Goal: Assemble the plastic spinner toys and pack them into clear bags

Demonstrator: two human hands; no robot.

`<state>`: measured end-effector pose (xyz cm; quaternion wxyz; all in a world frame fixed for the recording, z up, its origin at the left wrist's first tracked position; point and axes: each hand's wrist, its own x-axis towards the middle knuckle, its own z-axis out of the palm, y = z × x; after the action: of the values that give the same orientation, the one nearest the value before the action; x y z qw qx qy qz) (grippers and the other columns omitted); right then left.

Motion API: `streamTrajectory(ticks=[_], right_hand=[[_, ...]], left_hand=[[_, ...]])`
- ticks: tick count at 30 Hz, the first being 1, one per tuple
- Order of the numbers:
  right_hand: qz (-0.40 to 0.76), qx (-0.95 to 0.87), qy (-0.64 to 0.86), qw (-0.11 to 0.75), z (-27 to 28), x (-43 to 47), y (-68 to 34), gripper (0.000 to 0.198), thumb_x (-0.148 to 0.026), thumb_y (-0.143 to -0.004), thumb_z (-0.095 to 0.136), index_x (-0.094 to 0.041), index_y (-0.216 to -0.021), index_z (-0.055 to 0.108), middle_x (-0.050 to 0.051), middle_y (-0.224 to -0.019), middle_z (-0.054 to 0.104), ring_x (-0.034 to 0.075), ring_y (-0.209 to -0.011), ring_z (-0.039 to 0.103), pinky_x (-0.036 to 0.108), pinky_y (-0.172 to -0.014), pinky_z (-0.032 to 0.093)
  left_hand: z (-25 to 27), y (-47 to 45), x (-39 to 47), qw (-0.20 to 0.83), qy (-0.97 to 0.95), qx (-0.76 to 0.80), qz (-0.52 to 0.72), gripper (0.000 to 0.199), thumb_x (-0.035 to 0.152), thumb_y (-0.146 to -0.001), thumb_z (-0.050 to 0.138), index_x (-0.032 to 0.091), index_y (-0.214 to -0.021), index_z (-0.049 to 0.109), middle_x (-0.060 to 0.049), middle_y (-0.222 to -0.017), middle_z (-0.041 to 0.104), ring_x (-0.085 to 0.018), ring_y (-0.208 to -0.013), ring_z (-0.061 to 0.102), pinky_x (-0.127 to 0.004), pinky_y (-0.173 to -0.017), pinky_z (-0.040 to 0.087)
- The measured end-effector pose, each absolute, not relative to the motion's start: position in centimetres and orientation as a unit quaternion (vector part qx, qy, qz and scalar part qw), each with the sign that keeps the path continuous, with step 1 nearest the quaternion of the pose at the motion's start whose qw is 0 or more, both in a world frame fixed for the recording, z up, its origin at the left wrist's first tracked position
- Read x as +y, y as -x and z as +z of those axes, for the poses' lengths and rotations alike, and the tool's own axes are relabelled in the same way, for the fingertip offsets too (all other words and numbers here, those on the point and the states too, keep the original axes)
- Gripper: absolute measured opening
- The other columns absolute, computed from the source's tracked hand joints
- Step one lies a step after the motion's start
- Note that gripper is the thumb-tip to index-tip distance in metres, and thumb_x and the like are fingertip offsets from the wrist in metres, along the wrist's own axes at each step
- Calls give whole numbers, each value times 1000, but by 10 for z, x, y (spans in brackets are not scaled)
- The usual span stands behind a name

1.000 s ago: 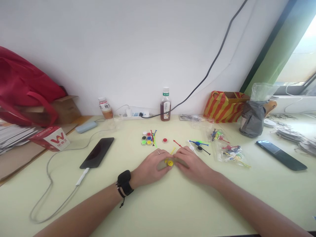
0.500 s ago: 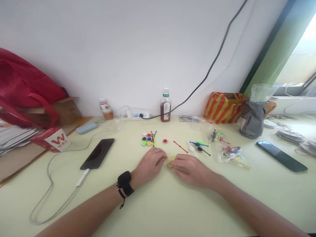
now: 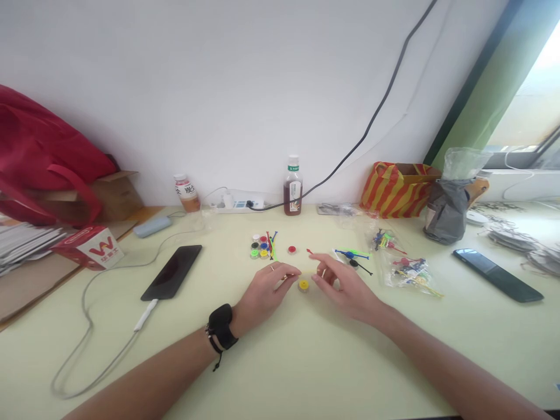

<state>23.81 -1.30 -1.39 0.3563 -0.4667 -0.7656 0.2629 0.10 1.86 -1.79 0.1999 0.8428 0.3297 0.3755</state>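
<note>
A yellow disc (image 3: 303, 286) in a clear round base lies on the table between my hands, touched by neither. Just above it a thin yellow plastic stick, faint and blurred, spans the gap between my fingertips. My left hand (image 3: 268, 287) pinches its left end, thumb against fingers. On the other side, my right hand (image 3: 347, 289) closes thumb and fingers at its right end, with the index finger reaching forward over a red stick (image 3: 310, 251). Beyond my hands sits a red disc (image 3: 291, 249). A blue stick (image 3: 350, 255) and a black disc (image 3: 353, 263) lie past my right hand.
Several coloured discs (image 3: 255, 254) and sticks (image 3: 273, 245) are grouped behind my left hand. Bagged parts (image 3: 411, 273) and a phone (image 3: 497, 275) lie right; a charging phone (image 3: 172, 272) lies left. A bottle (image 3: 293, 189) stands by the wall.
My right hand has let go of the yellow disc and risen slightly, its index finger now covering most of the red stick. The white disc is now hidden behind it. My left hand has barely shifted.
</note>
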Motion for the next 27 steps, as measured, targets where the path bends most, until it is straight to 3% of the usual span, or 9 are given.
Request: streamTrajectory(ticks=[3,5,13,27], right_hand=[[280,-768,443,369,-18,-9,-238,19,-31,-102,51,-23,-105,68,3,-88,68,17,-74,60,29,-65,49],[277,-768,446,366,-19,-8,-238,19,-30,-101,52,-22,-98,70,3,-86,68,17,-73,59,29,-64,47],[242,-794,476,289,-9,-9,-240,21,-22,-100,48,-21,-87,64,1,-79,65,16,-68,53,29,-63,40],[198,-816,488,239,-10,-12,-241,22,-14,-99,46,-21,-88,63,3,-89,70,20,-81,63,33,-75,44]], left_hand=[[-21,0,20,199,-849,329,363,16,24,-103,57,25,-109,71,-2,-98,74,-18,-90,67,-32,-82,53],[-22,0,21,202,-849,330,359,15,22,-101,59,25,-107,72,-2,-98,75,-18,-92,68,-32,-84,53],[-19,0,20,233,-861,319,320,17,21,-102,57,24,-106,73,-2,-99,76,-17,-92,70,-31,-85,54],[-10,-1,12,198,-890,304,277,25,17,-99,57,27,-114,73,-3,-108,75,-21,-101,68,-36,-91,54]])
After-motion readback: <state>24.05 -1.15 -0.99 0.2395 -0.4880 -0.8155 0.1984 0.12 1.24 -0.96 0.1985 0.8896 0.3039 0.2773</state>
